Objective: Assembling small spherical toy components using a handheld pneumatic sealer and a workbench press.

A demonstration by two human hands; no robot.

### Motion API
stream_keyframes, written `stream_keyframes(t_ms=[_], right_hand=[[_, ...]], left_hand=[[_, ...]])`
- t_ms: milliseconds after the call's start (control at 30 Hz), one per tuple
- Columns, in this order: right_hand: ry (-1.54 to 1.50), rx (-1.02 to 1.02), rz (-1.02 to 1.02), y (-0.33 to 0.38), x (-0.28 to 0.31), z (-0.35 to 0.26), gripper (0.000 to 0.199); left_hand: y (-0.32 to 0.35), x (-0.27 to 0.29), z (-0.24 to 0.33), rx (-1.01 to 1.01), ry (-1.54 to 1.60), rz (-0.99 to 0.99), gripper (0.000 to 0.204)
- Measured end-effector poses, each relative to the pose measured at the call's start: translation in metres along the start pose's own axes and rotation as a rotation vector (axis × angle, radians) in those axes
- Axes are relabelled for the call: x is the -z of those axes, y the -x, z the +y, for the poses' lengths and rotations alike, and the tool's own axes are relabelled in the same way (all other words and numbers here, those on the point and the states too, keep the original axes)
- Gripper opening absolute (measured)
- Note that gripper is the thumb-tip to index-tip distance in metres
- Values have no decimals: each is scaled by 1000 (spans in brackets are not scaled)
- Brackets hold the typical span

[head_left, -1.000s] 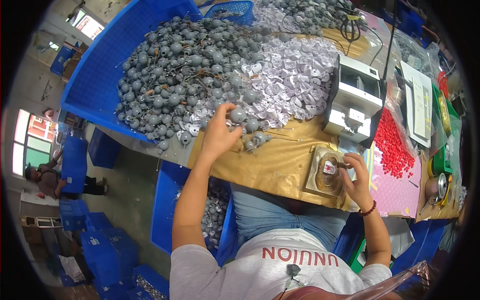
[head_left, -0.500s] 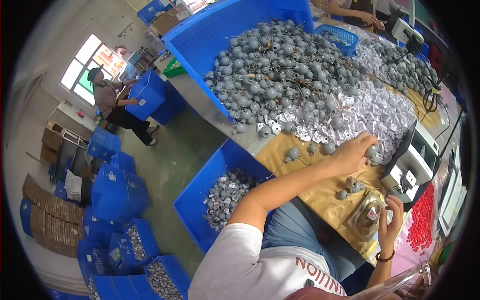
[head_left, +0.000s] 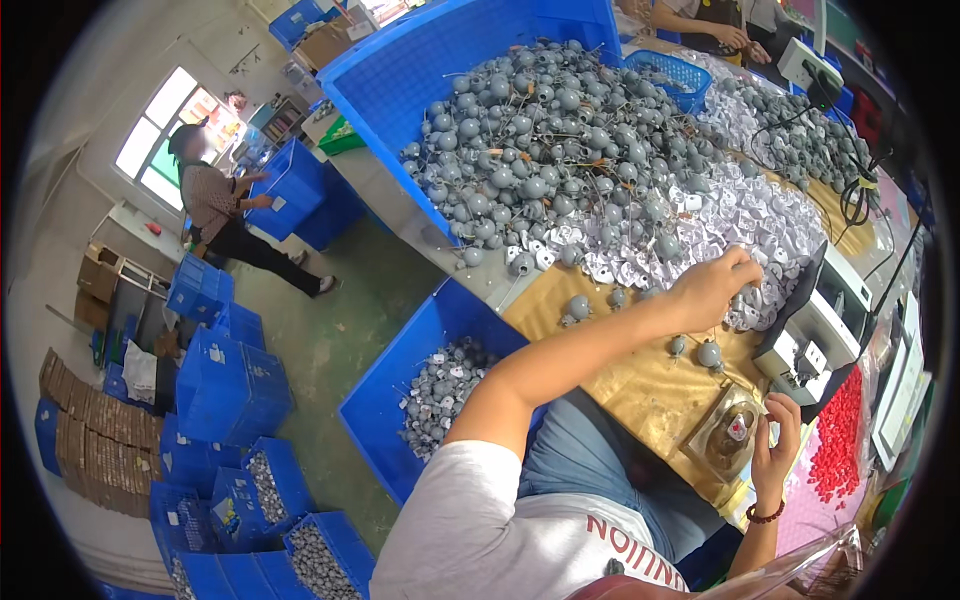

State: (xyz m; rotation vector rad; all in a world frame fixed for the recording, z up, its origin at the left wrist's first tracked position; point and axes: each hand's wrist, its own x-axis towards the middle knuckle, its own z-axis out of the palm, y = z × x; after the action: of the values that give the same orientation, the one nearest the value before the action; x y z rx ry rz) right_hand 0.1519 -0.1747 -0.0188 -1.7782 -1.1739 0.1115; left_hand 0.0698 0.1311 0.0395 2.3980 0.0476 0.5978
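My left hand (head_left: 712, 290) reaches over the near edge of a heap of small white plastic parts (head_left: 745, 215). Its fingers are bent together at the tips, and whatever they pinch is hidden. Below it on the golden mat (head_left: 615, 375) lie a grey ball-shaped part (head_left: 709, 354) and a smaller grey piece (head_left: 677, 345). My right hand (head_left: 778, 450), a beaded bracelet on its wrist, is beside a clear square fixture (head_left: 718, 460). Its fingers are loosely curled and apart, with nothing visible in them. A small white part with a red mark (head_left: 738, 427) sits in the fixture.
A large blue bin (head_left: 385, 95) spills grey balls across the table. Another blue bin (head_left: 375, 410) holds grey and white parts beside my left arm. A white box with sockets (head_left: 810, 350) and red pieces (head_left: 838, 440) are at right. Another person (head_left: 215, 200) stands by stacked bins.
The grey ball at my left hand's fingertips is gone from them, and the hand has shifted slightly up. The loose grey pieces below it are arranged differently. The far person has stepped and turned.
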Motion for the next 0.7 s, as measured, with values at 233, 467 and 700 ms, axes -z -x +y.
stream_keyframes(t_ms=[233, 467, 700], right_hand=[[-92, 75, 170, -7, 2, 16, 43], [-775, -538, -251, -11, 25, -32, 29], [107, 5, -287, 18, 12, -6, 24]], left_hand=[[11, -16, 98, -358, 461, 29, 56], [64, -42, 89, -318, 423, 46, 52], [134, -96, 64, 10, 506, -319, 37]])
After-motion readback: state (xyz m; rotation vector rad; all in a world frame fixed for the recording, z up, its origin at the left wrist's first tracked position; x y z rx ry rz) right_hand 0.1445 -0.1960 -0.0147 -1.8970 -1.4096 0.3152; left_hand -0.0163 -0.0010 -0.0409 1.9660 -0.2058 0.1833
